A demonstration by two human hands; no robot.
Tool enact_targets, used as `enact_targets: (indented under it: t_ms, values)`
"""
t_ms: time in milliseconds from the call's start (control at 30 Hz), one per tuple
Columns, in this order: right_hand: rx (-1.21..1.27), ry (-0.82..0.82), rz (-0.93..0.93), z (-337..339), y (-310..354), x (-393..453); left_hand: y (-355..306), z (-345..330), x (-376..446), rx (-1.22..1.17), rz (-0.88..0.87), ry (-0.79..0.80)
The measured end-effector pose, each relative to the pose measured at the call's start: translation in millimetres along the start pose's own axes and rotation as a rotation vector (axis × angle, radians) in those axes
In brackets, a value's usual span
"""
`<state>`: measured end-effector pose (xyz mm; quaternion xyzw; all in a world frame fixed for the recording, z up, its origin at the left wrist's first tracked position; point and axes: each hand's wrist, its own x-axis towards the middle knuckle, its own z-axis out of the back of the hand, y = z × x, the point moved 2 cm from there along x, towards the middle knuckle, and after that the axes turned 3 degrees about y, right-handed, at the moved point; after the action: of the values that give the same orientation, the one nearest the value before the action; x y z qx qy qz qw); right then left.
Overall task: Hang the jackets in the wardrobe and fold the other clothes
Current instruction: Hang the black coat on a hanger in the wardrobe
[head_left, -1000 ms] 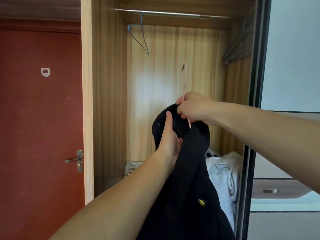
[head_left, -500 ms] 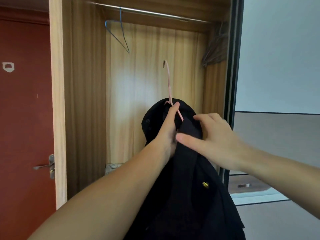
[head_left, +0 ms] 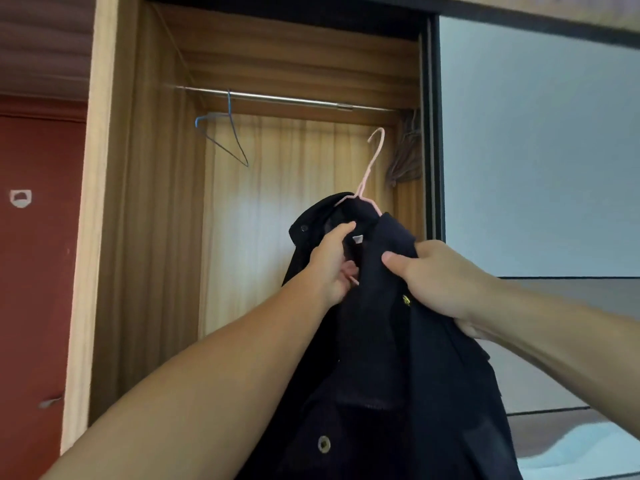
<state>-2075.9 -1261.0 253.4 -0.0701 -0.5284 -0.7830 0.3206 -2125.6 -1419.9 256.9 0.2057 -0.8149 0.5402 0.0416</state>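
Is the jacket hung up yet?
Not yet. The pink hanger is already inside the jacket. The left hand and right hand grip it below the rail, where only a blue hanger hangs. Hooking it on is left.

Two bare forearms are showing, with no sleeves, watch or rings (none visible, anyway); the left hand (head_left: 330,263) and right hand (head_left: 438,277) are ungloved.

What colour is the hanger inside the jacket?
Pale pink hanger, seen best in the head view.
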Motion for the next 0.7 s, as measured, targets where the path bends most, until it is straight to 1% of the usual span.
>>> enact_targets:
  t_ms: [133, 233, 367, 433, 567, 633, 700]
  values:
    - [0.008, -0.039, 0.104, 27, 11, 28, -2, -1, 13, 0.1, 0.049, -0.042]
    - [0.044, -0.05, 0.142, 39, 19, 54, -11, 3, 19, 0.265, 0.028, -0.027]
    - [0.091, -0.09, 0.166, 42, 32, 94, -29, 6, 23, 0.513, -0.05, 0.07]
    - [0.096, -0.126, 0.177, 35, 39, 120, -37, 8, 26, 0.549, -0.082, 0.123]
    - [0.1, -0.19, 0.211, 16, 51, 177, -50, 25, 39, 0.638, -0.116, 0.306]
    - [0.091, -0.212, 0.236, 3, 58, 204, -52, 43, 56, 0.736, -0.202, 0.353]
    - [0.082, -0.243, 0.26, -10, 64, 234, -55, 64, 82, 0.802, -0.319, 0.321]
